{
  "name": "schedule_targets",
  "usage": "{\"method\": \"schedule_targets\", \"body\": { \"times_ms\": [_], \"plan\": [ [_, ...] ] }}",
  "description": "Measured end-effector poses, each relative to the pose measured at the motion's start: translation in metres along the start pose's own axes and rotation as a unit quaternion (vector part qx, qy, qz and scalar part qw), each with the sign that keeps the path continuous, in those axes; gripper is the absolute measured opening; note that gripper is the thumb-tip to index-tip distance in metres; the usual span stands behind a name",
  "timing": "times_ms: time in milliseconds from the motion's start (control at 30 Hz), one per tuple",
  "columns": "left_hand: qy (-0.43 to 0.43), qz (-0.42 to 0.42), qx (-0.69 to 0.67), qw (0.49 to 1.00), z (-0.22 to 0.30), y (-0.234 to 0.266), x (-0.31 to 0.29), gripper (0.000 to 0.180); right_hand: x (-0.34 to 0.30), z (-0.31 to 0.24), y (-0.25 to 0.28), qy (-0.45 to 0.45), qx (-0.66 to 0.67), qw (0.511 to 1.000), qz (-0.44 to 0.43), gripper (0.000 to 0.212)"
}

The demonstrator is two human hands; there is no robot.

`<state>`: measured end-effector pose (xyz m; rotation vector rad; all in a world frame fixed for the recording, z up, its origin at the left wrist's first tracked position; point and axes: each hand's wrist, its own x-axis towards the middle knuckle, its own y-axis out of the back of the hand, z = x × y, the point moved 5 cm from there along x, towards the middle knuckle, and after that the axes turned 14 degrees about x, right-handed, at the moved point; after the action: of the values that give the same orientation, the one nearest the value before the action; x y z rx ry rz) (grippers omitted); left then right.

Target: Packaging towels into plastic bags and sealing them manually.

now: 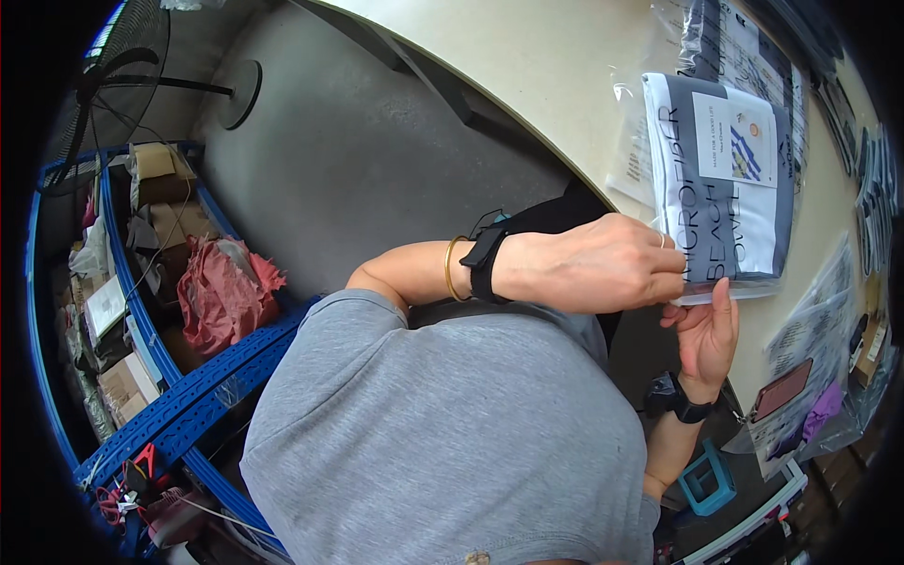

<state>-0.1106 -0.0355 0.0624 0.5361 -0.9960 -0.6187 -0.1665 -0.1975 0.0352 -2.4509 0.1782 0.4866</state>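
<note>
Nearest is the grey shirt (452,433) of the person, at six o'clock. The left hand (603,266) is at three o'clock; it wears a ring, and a gold bangle (451,268) and a black wristband (483,264) are on its arm. Its fingers are bent and closed together on the near left corner of a towel packet (763,231). The right hand (708,341), between three and four o'clock, has its thumb raised against the near edge of this packet and the other fingers partly bent; whether they pinch the plastic, I cannot tell.

The packet lies at two o'clock, near the edge of the pale table (537,56). It is a clear bag with a folded white and grey towel, dark letters and a picture card (735,138). Another bag (734,42) lies just beyond it. Between three and four o'clock are a dark red flat case (782,389) and a purple cloth (823,411).

A blue stool (708,480) is at four o'clock. At nine o'clock, a crumpled red bag (226,292) lies in a blue shelf (188,405). Farther, on the grey floor (320,141), a fan (104,80) stands at ten o'clock.
</note>
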Motion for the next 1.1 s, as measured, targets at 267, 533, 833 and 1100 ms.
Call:
{"method": "schedule_targets", "body": {
  "times_ms": [267, 533, 833, 1100],
  "plan": [
    [-0.090, -0.002, -0.063, 0.994, 0.013, 0.010, 0.011, 0.017, 0.005, -0.007, 0.014, -0.098, 0.123, 0.981, -0.113, 0.043],
    [-0.015, 0.028, -0.068, 0.997, -0.056, 0.025, 0.014, 0.023, 0.001, -0.020, 0.052, -0.026, 0.222, 0.971, 0.090, 0.054],
    [0.074, -0.135, 0.259, 0.954, -0.134, -0.009, 0.025, 0.018, 0.012, -0.013, 0.108, 0.046, 0.239, 0.969, 0.045, 0.056],
    [0.050, -0.174, 0.232, 0.956, -0.138, -0.005, 0.032, 0.013, 0.022, -0.003, 0.113, 0.079, 0.259, 0.958, 0.090, 0.056]
  ]
}}
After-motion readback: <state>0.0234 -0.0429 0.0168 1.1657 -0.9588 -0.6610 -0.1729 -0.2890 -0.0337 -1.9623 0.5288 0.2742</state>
